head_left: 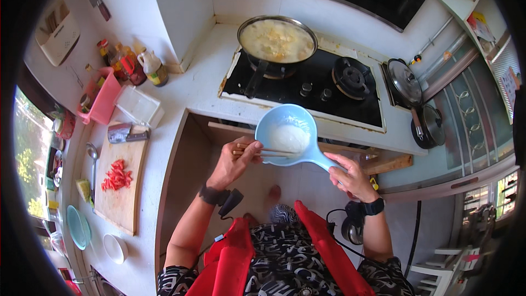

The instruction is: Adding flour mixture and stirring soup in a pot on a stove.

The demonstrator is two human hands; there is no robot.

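Observation:
A light blue ladle-shaped bowl [269, 122] with a side handle is held out in front of my body, near the counter's front edge. White, milky liquid [289, 138] lies in it. My right hand [352, 177] grips the end of its handle. In my left hand [236, 163] is a pair of chopsticks [274, 153], closed in the fingers, with their tips inside the bowl at the liquid. Beyond, a pan [278, 39] full of steaming, bubbling yellowish soup stands on the left burner of the black gas stove [307, 107], its handle pointing toward me.
On the left counter, a cutting board [121, 206] carries chopped red pieces [116, 176] and a cleaver [127, 134]. A ladle [92, 170], a green bowl [78, 227] and a white bowl [115, 249] lie near it. Bottles [152, 67] stand behind. Lidded pans [404, 82] hang at right.

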